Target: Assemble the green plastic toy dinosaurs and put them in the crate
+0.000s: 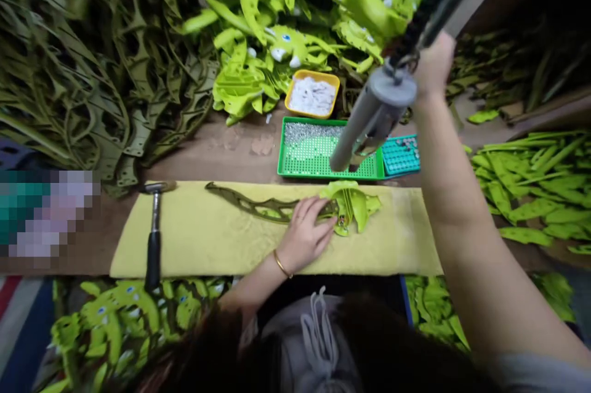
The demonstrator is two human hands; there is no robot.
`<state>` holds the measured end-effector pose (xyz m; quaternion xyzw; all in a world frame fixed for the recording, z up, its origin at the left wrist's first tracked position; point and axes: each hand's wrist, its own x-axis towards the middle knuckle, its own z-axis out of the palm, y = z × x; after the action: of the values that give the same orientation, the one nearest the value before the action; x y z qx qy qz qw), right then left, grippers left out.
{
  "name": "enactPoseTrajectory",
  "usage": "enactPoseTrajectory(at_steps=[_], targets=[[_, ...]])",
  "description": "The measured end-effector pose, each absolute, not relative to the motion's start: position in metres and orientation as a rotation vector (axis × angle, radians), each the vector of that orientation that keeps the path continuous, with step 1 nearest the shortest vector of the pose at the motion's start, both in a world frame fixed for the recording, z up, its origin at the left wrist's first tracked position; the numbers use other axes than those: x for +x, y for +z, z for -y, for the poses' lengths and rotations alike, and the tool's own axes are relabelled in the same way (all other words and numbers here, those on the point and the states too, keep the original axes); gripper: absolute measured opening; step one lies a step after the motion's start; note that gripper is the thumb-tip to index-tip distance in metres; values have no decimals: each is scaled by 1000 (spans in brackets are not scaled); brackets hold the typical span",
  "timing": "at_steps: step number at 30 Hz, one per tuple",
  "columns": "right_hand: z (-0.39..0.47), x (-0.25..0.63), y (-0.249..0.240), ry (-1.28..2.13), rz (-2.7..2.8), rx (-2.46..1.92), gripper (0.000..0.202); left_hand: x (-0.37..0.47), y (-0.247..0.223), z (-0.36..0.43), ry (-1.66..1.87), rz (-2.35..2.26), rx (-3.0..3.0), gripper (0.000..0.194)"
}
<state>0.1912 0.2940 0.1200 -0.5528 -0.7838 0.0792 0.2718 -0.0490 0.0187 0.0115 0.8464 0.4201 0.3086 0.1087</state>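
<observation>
My left hand (307, 233) presses down on a long, curved olive plastic piece (258, 205), its fingers bent over the right end. That end meets a lime-green plastic part (353, 205), which lies hollow side up on the yellow cloth (198, 239). A small metal bit shows at the joint by my fingertips. In front of my right forearm hangs a grey electric screwdriver (369, 116), tip down, on a dark coiled cord. My right hand (436, 63) is raised beside the screwdriver's top end and is blurred. Its fingers are mostly hidden, so any grip cannot be made out.
A green tray (286, 159) of screws, a yellow tub (311, 97) of white pieces and a teal tray (401, 156) stand behind the cloth. A hammer (154, 226) lies left. Olive parts (115, 72) and lime-green parts (258, 29) are heaped around.
</observation>
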Motion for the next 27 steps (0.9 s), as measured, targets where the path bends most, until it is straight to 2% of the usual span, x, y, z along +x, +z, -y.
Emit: enactPoseTrajectory(at_steps=[2, 3, 5, 7, 9, 10, 12, 15, 17, 22, 27], targets=[[-229, 248, 120, 393, 1569, -1429, 81, -52, 11, -16, 881, -1241, 2462, 24], [-191, 274, 119, 415, 1411, -1337, 68, -53, 12, -14, 900, -1240, 2425, 26], [-115, 312, 115, 400, 1192, -1186, 14, -52, 18, -5, 976, -1209, 2272, 30], [-50, 325, 107, 625, 1183, -1306, 29, -47, 26, 7, 999, -1069, 1976, 45], [-7, 312, 98, 934, 1295, -1525, 24, -37, 35, 21, 920, -834, 1548, 70], [5, 298, 94, 1095, 1436, -1577, 22, -32, 39, 26, 871, -746, 1314, 74], [16, 264, 85, 1239, 1695, -1564, 31, -26, 43, 33, 833, -722, 898, 60], [15, 220, 73, 1094, 1991, -1478, 70, -30, 45, 34, 998, -943, 562, 41], [13, 203, 68, 965, 2195, -1466, 84, -38, 45, 32, 1142, -1031, 488, 39], [4, 186, 61, 729, 2409, -1427, 83, -48, 46, 29, 1321, -1085, 386, 42], [-23, 188, 50, 416, 2338, -1318, 70, -60, 37, 30, 1358, -1170, 399, 38]])
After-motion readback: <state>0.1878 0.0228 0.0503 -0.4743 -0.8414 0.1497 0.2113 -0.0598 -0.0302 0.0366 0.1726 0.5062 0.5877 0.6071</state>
